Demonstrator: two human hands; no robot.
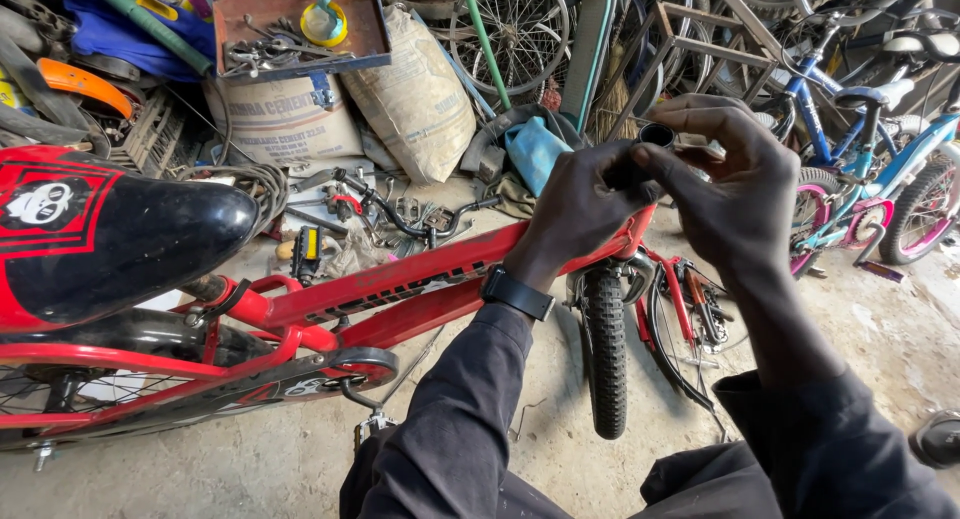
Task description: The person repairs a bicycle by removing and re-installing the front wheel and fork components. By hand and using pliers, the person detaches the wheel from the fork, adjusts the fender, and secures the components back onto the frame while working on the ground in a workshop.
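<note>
Concrete floor [560,379] under scattered tools [400,219]

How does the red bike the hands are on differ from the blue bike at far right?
The red bike is red with a black saddle; the blue bike is light blue with pink wheel rims. The red bike lies close under the left hand and right hand, which pinch a small black part at its front; the blue bike stands untouched among other cycles. Both are small bikes on the concrete floor.

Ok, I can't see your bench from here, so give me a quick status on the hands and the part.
Left hand and right hand both up at the small black ring, above the red bike frame. Nothing between them.
</note>
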